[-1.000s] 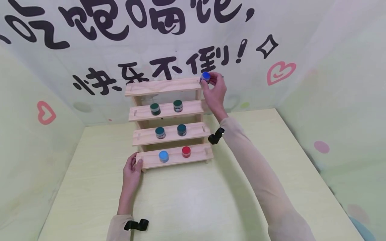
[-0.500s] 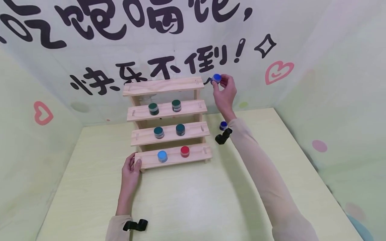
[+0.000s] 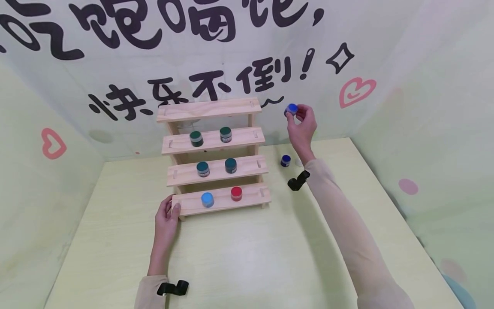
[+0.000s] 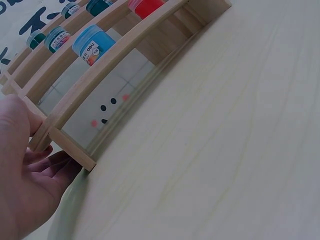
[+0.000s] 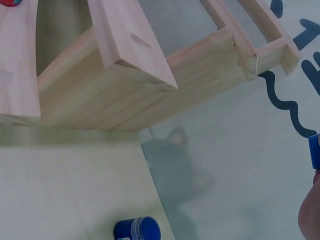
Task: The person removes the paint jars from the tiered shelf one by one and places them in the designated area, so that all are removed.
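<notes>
In the head view a wooden tiered rack (image 3: pixel 210 109) stands on the table, its top shelf bare. My left hand (image 3: pixel 167 221) grips the left end of its lowest shelf; the left wrist view shows the thumb above and fingers below the wood. To the right of the rack, my right hand (image 3: pixel 302 128) pinches a small blue-lidded paint jar (image 3: pixel 292 109) in the air between thumb and fingers. Only a sliver of that jar shows in the right wrist view. A dark blue jar (image 3: pixel 285 161) stands on the table below, right of the rack.
Two green jars (image 3: pixel 196 138) sit on the second shelf and two teal jars (image 3: pixel 203 169) on the third. The lowest shelf bears a light blue jar (image 3: pixel 207 199) and a red jar (image 3: pixel 236 193). A printed wall (image 3: pixel 224 56) rises close behind the rack.
My right hand has carried the blue-lidded jar from the top shelf's right end rightward and slightly down. The dark blue jar on the table has come into sight. My left hand stays put.
</notes>
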Tool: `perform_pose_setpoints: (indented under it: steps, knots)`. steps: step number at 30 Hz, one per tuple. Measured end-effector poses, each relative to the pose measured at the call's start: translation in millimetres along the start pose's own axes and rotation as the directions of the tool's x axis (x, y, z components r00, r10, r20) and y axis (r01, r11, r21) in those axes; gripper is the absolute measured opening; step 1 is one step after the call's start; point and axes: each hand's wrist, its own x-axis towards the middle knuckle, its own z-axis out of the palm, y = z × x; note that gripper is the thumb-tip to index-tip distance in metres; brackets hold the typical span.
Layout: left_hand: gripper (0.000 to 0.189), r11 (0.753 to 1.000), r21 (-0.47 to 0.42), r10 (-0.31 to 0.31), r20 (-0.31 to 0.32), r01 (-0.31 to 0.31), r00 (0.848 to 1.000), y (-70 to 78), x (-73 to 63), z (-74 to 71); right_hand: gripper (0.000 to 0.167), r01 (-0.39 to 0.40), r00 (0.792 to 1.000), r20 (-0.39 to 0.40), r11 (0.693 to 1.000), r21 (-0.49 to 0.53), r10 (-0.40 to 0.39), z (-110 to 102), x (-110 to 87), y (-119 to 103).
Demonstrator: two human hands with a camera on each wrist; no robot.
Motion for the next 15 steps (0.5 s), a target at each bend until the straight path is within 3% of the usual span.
perform_pose_setpoints:
  steps: [15]
  knots:
    - [0.052, 1.000, -0.014, 0.005, -0.003, -0.005, 1.000, -0.9, 1.0, 0.6, 0.037, -0.028, 1.000, -0.003, 0.998, -0.061, 0.028, -37, -12.2, 37]
